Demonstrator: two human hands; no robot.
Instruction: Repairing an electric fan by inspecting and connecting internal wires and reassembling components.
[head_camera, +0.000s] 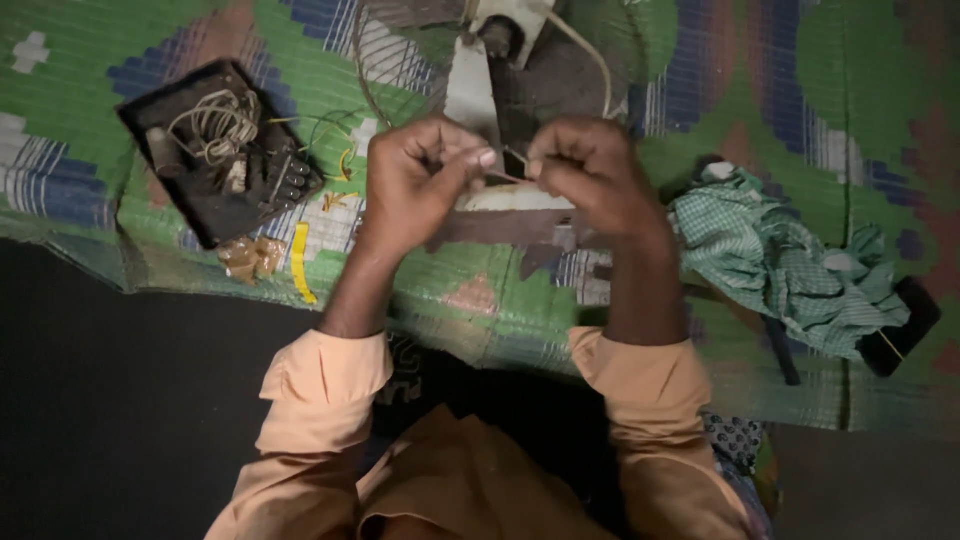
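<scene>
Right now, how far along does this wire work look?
Already open: the dark box on the mat, its coiled wires exposed. In hand: the left hand and right hand pinch a thin wire between them. Left: loose wire bits beside the box, and the fan behind the hands.

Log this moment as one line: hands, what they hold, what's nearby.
left hand: pinching thin wire | right hand: pinching same wire | below: fan part on green mat | left: black tray | right: checked cloth
</scene>
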